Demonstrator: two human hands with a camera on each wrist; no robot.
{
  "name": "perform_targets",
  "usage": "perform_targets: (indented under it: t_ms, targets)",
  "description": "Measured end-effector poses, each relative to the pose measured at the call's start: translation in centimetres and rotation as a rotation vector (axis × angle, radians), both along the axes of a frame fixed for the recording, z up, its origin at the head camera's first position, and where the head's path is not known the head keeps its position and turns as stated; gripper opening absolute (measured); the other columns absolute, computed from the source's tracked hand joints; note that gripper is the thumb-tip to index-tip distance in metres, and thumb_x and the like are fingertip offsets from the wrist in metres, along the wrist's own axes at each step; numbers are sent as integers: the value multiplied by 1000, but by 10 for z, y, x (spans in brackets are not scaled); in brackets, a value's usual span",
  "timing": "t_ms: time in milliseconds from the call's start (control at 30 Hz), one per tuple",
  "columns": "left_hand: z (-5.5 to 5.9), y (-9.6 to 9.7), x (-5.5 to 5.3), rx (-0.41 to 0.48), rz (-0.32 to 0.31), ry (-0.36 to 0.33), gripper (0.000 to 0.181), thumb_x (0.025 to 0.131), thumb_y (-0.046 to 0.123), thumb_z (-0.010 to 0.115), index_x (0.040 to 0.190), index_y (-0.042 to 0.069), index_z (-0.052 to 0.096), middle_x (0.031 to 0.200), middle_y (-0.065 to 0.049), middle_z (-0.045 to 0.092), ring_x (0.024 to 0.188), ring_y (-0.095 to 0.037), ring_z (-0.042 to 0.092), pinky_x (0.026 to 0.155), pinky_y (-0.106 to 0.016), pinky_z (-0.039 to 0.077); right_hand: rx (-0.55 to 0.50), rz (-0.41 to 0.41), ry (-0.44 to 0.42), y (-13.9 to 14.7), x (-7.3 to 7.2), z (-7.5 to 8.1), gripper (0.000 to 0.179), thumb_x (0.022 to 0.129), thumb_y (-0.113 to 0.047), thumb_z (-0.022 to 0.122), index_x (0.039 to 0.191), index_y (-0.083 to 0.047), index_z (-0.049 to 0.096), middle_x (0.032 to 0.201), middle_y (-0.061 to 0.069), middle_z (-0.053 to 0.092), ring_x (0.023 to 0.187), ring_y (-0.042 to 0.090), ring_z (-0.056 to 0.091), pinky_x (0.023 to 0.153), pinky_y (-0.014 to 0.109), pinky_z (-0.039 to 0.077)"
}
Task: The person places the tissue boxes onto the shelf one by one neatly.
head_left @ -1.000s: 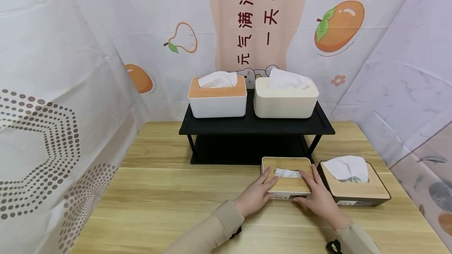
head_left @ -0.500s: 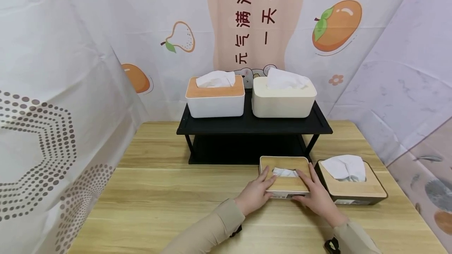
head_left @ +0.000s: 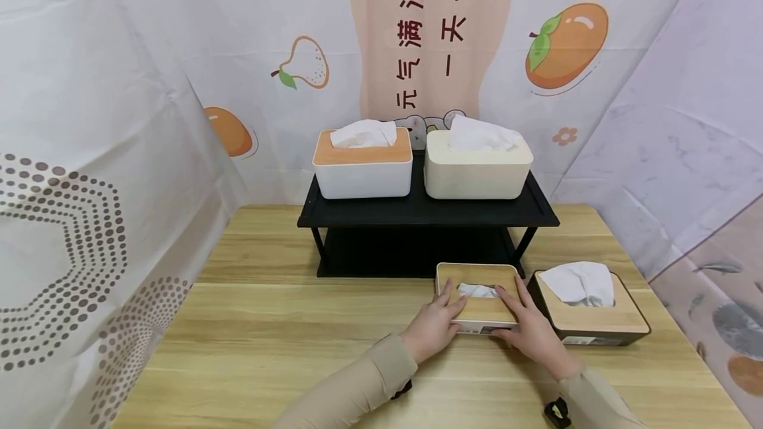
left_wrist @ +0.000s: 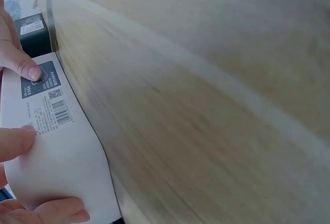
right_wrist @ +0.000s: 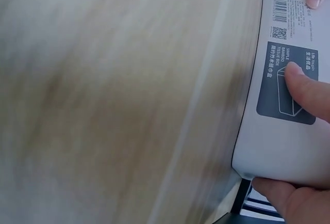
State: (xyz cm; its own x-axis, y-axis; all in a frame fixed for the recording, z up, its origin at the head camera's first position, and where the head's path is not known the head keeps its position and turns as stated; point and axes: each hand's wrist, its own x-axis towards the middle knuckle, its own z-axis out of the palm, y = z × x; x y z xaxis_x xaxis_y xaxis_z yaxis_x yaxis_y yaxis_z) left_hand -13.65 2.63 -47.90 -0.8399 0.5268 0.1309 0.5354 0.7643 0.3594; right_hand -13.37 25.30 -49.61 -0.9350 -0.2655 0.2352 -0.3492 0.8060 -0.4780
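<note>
A white tissue box (head_left: 479, 313) with a wood-look lid lies on the table just in front of the black rack. My left hand (head_left: 432, 328) holds its left end, fingers over the lid and end. At the right end my right hand (head_left: 532, 330) grips it, fingers on the lid and right side. A white tissue (head_left: 477, 290) shows in the lid's slot. Both wrist views show the box's white front with a printed label (right_wrist: 290, 82); the right thumb (right_wrist: 308, 91) presses on that label, and the left thumb (left_wrist: 15, 144) touches the same face.
A dark tissue box (head_left: 602, 333) with a wooden lid stands close by on the right. On the rack's upper shelf (head_left: 417, 212) sit a white tissue box (head_left: 365, 180) with an orange-brown lid and a cream one (head_left: 479, 181). Patterned cloth hangs around the table (head_left: 268, 336).
The head view has shifted slightly, so the scene sits a little further left in it. Both hands keep their hold on the white tissue box, with no clear movement against the rack.
</note>
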Motion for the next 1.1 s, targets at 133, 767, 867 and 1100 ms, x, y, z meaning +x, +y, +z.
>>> perform_targets:
  t_ms: [133,767,867,1100]
  targets:
    - [0,-3,0,0,-14,20,52,90,22,66,139,14,49,149,-25,31,115,-38,57,88,-33,53,-6,-16,-6,-3,-1,0,84,65,-15,86,138,1,46,147,39,19,121,58,39,83,56,48]
    - [9,-29,6,51,0,157,43,89,24,66,130,10,59,145,-22,39,115,-39,57,91,-44,51,-64,-1,130,-31,-5,9,86,56,-11,90,132,1,53,145,34,32,115,52,51,78,50,52]
    - [11,-38,4,76,8,171,43,88,23,68,128,9,60,145,-22,40,115,-36,57,94,-44,49,-91,-5,129,-43,-6,13,85,56,-8,90,132,1,53,145,34,31,116,52,50,79,51,52]
    - [12,-64,3,121,61,125,45,87,22,69,128,9,60,146,-21,39,114,-48,52,85,-47,53,-107,-2,94,-73,-11,18,83,59,-9,89,134,-1,52,148,32,28,118,48,50,80,49,52]
